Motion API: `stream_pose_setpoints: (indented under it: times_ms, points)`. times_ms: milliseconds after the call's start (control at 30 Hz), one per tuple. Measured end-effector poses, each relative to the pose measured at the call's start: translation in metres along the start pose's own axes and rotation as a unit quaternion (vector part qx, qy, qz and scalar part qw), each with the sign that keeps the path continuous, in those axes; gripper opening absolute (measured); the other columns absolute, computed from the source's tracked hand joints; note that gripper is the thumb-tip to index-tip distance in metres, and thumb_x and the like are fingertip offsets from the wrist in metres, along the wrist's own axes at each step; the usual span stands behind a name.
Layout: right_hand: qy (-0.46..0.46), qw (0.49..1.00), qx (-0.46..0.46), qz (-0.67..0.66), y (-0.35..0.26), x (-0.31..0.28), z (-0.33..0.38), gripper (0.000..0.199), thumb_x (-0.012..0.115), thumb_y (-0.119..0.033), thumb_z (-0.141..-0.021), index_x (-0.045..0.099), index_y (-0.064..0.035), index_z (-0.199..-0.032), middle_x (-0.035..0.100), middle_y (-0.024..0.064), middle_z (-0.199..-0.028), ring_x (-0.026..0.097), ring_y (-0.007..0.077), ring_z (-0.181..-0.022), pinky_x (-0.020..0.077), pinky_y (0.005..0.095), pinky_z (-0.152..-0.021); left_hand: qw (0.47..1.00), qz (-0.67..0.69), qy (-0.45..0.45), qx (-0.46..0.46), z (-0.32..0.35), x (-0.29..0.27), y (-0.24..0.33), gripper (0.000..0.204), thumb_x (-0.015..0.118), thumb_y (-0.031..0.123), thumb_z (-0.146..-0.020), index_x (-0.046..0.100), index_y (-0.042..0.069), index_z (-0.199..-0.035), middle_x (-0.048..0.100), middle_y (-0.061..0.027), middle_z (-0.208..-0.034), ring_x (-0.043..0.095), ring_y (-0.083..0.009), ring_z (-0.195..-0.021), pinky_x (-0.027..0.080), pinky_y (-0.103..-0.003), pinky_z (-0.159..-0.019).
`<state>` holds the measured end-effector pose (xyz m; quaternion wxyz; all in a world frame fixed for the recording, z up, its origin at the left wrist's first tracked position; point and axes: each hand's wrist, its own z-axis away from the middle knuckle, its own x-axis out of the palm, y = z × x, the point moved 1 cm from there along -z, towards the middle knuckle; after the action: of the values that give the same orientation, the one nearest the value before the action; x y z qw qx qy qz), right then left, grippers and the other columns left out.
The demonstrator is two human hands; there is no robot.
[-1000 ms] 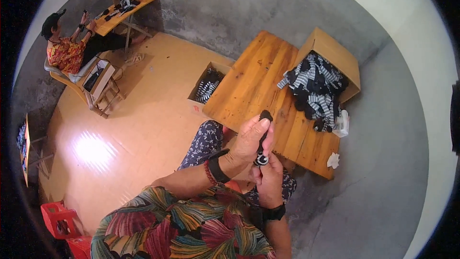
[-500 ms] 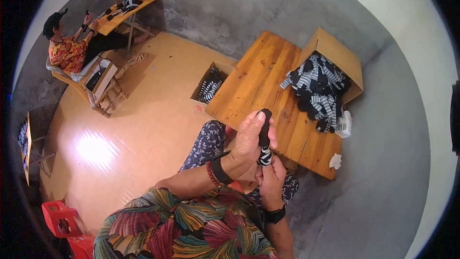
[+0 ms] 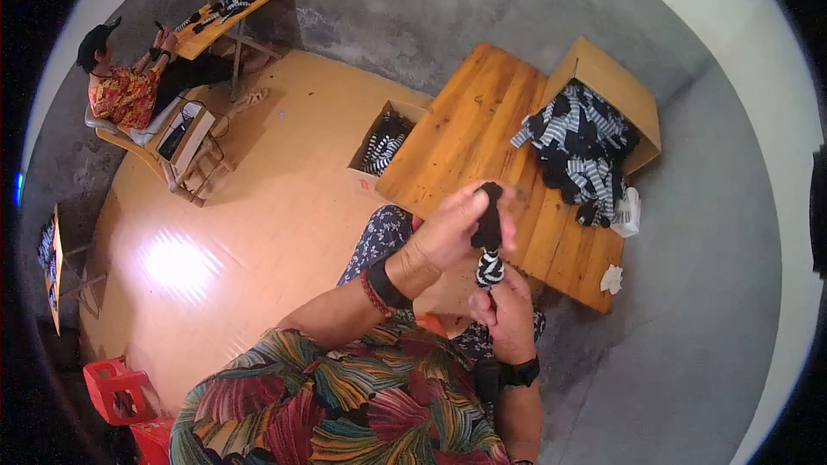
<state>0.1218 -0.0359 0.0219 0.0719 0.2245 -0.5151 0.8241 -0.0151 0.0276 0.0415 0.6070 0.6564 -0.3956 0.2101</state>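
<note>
In front of me, over the near edge of the table, is a black sock [image 3: 488, 222] with a twisted black-and-white striped end. My left hand [image 3: 450, 228] is closed around its black upper part, thumb on one side and fingers on the other. Just below, my right hand [image 3: 510, 310] holds the striped end from underneath; its fingertips are partly hidden. A heap of black and grey-striped socks [image 3: 581, 142] spills onto the table beyond my hands.
The wooden table [image 3: 465, 112] has a tipped cardboard box [image 3: 642, 112], a white packet [image 3: 627, 213] and a crumpled tissue [image 3: 611, 279]. Another open box [image 3: 355, 164] of striped pieces stands on the floor. A person [image 3: 125, 90] sits at a far-left table. Red stools [image 3: 112, 389] stand lower left.
Both hands and the sock have shifted slightly right in view. The left hand's fingers have loosened a little, and the sock's striped end looks more twisted.
</note>
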Motion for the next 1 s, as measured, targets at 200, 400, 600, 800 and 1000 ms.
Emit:
stream_pose_setpoints:
  times_ms: [200,400,600,800,1000]
  points:
    - [0.051,0.974,-0.116,0.189,0.003,-0.014,-0.005,0.016,0.05,-0.017,-0.086,0.055,-0.0031,-0.092,0.05,-0.0001,-0.062,0.043,0.007,-0.047,0.0327,0.0202,-0.043,0.999,-0.036,0.004,0.003,0.0,0.0,-0.003,0.025,0.044,0.028,-0.089,0.048,0.003,-0.085,0.058,-0.0136,-0.066,0.06,-0.0244,-0.063,0.05,-0.032,-0.06]
    - [0.139,0.82,-0.333,0.444,-0.006,-0.001,-0.013,0.021,0.049,-0.015,-0.086,0.055,-0.0023,-0.102,0.052,0.0,-0.071,0.046,0.0061,-0.058,0.038,0.0214,-0.05,0.997,-0.05,0.056,0.028,0.005,-0.003,-0.026,0.024,0.047,0.026,-0.088,0.049,0.003,-0.081,0.058,-0.0112,-0.068,0.06,-0.0208,-0.061,0.05,-0.03,-0.06]
    - [0.021,0.973,-0.103,0.208,0.003,-0.03,-0.012,0.017,0.047,-0.016,-0.089,0.056,-0.0018,-0.09,0.041,-0.0042,-0.055,0.04,0.0043,-0.047,0.0339,0.0185,-0.046,0.997,0.005,0.031,-0.077,0.007,-0.016,-0.012,0.028,0.047,0.028,-0.088,0.052,0.002,-0.08,0.061,-0.0152,-0.072,0.061,-0.0258,-0.065,0.05,-0.037,-0.066]
    - [0.03,0.84,-0.226,0.493,-0.024,-0.041,0.003,0.022,0.051,-0.008,-0.081,0.057,-0.0041,-0.102,0.052,0.0012,-0.057,0.054,0.012,-0.054,0.0452,0.0264,-0.055,0.955,-0.243,0.08,-0.151,0.008,-0.011,0.01,0.027,0.05,0.03,-0.084,0.058,0.007,-0.073,0.06,-0.0025,-0.066,0.05,-0.0048,-0.049,0.036,-0.019,-0.039]
    - [-0.007,0.714,-0.255,0.652,-0.055,-0.04,0.017,0.013,0.051,-0.012,-0.079,0.047,-0.0024,-0.071,0.05,0.0192,-0.06,0.053,0.0362,-0.059,0.0408,0.0399,-0.05,0.882,-0.409,-0.019,-0.232,0.012,-0.021,0.011,0.024,0.058,0.028,-0.08,0.063,0.006,-0.072,0.055,0.0026,-0.063,0.046,-0.0029,-0.052,0.034,-0.018,-0.044]
